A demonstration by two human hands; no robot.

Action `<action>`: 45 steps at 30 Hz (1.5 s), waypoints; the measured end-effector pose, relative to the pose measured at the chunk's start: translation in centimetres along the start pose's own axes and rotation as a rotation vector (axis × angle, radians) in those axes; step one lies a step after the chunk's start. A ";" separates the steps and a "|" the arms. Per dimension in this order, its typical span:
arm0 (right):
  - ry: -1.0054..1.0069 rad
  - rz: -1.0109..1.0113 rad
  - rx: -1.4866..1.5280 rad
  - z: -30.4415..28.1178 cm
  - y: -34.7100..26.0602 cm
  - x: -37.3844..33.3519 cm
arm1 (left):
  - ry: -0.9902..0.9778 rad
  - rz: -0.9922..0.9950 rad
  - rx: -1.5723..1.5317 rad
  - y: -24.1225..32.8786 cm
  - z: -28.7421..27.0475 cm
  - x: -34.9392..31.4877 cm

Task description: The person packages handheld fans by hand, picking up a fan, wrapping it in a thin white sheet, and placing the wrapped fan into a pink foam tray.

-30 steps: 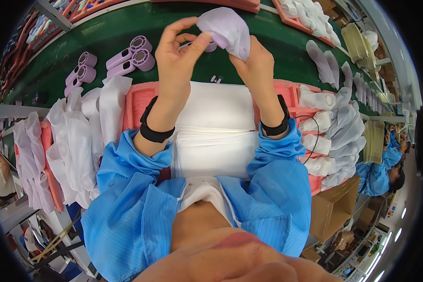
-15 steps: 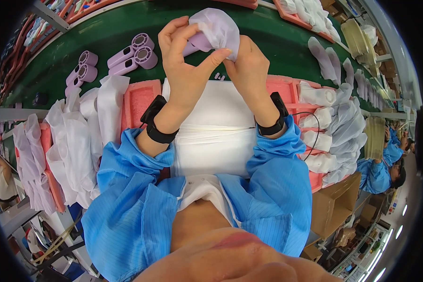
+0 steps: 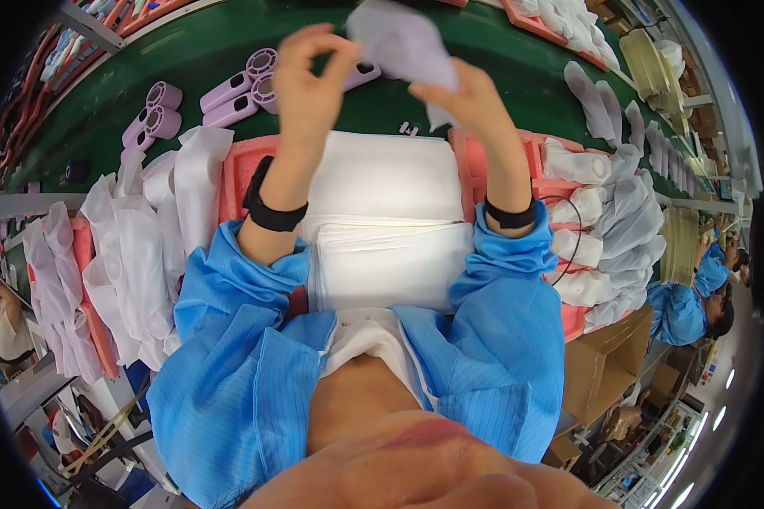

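Note:
My right hand (image 3: 471, 93) grips a lavender part in a translucent white bag (image 3: 407, 47), held tilted above the green work surface. The bag is blurred by motion, and its loose end hangs below my fingers. Close to the bag's left edge is my left hand (image 3: 310, 76), its fingers bent and the thumb curled towards them. Blur hides whether those fingertips touch the bag. Behind my hands lies a bare lavender part (image 3: 363, 76). Stacked white bags (image 3: 386, 178) lie in front of me, with small lavender pieces (image 3: 409, 130) just past them.
Bare lavender parts with round ends (image 3: 229, 93) lie at the far left. White-wrapped parts (image 3: 132, 254) fill the left side. A pink foam tray (image 3: 475, 165) holds wrapped parts at right, beside a cardboard box (image 3: 603, 365). Further wrapped parts (image 3: 590, 102) lie at far right.
My hands have moved apart; the right one has shifted right with the wrapped part, which now tilts. My left hand has moved slightly left, off the middle of the bag.

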State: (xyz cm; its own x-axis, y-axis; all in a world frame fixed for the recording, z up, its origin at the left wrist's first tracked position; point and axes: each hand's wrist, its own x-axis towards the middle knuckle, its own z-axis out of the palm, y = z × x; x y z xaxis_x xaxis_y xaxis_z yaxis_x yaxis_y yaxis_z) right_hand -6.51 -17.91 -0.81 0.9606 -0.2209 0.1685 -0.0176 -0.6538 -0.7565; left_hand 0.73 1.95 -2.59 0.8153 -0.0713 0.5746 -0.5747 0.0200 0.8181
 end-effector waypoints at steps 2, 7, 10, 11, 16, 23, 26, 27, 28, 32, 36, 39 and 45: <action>0.145 0.108 -0.125 -0.7 3.4 2.2 | -0.259 -0.043 0.087 0.3 1.5 -1.2; 0.147 0.347 -0.840 0.6 11.2 3.5 | -0.737 -0.127 0.251 1.7 5.1 -6.7; 0.461 -0.116 -0.732 2.3 7.5 3.7 | -0.811 -0.026 0.370 1.5 5.5 -9.2; 0.462 -0.113 -0.734 3.1 7.7 3.8 | -0.799 0.044 0.404 1.5 5.7 -9.8; 0.115 -0.156 -0.154 7.2 10.2 4.9 | -0.743 0.154 0.403 0.8 6.3 -10.7; -0.001 0.003 -0.057 5.4 6.7 4.4 | -0.751 0.132 0.434 0.7 6.3 -10.8; 0.094 -0.030 -0.041 3.7 3.3 2.7 | -0.776 0.047 0.352 0.7 6.1 -9.9; 0.152 -0.053 -0.096 3.0 1.9 2.1 | -0.807 -0.035 0.284 0.7 5.8 -9.3; 0.214 -0.072 -0.153 2.4 1.2 1.8 | -0.840 -0.115 0.212 0.9 5.4 -8.8; 0.317 -0.291 -0.334 1.7 0.9 1.6 | -0.741 -0.196 -0.019 1.1 4.4 -5.6; 0.382 -0.394 -0.280 -0.6 0.8 1.6 | -0.652 -0.261 -0.047 1.6 2.6 -3.0; 0.524 -0.317 -0.110 -3.0 -1.8 0.4 | -0.602 -0.343 -0.062 0.4 1.1 -2.0; 0.368 -0.335 0.274 -8.8 -4.2 -3.7 | -0.493 -0.363 -0.191 0.7 0.5 -0.6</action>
State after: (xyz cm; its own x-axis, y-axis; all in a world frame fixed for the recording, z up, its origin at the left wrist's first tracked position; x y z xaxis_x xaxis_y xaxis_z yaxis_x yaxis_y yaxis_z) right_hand -12.40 -20.73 7.38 0.7407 -0.3032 0.5995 0.3911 -0.5309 -0.7518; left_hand -0.16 1.48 -2.36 0.8015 -0.5566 0.2186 -0.2087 0.0823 0.9745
